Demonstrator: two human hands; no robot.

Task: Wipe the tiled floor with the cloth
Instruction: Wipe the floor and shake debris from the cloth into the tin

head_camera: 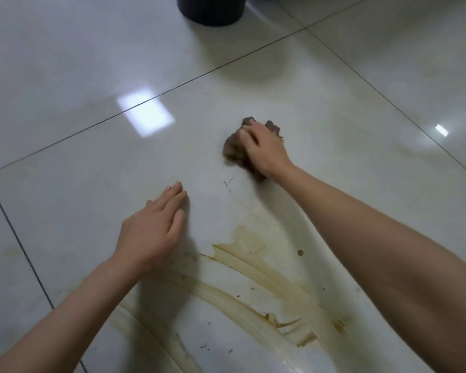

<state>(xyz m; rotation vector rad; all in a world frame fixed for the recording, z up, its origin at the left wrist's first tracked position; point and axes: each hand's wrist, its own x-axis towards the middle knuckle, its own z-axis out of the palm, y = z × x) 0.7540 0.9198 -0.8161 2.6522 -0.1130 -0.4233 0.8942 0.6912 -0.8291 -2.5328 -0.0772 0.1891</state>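
Two hands down on the floor [86,98], with the cloth [236,153] beyond the stain [253,297].

Nearest, between the forearms, brown streaks smear one tile, their long axis running from far-left to near-right, with dark specks scattered around them. Just far and left of the streaks, the left hand [151,232] lies flat on the tile, fingers straight, holding nothing. Farther and to the right, the right hand [264,150] grips the bunched brown cloth and presses it to the floor, well apart from the streaks. The stain therefore lies near of the cloth, so the next stroke likely calls for a pull back towards the person, across the streaks. The left hand is closer to the stain but carries no cloth. Farthest off, a dark bin [210,10] stands at the top edge.
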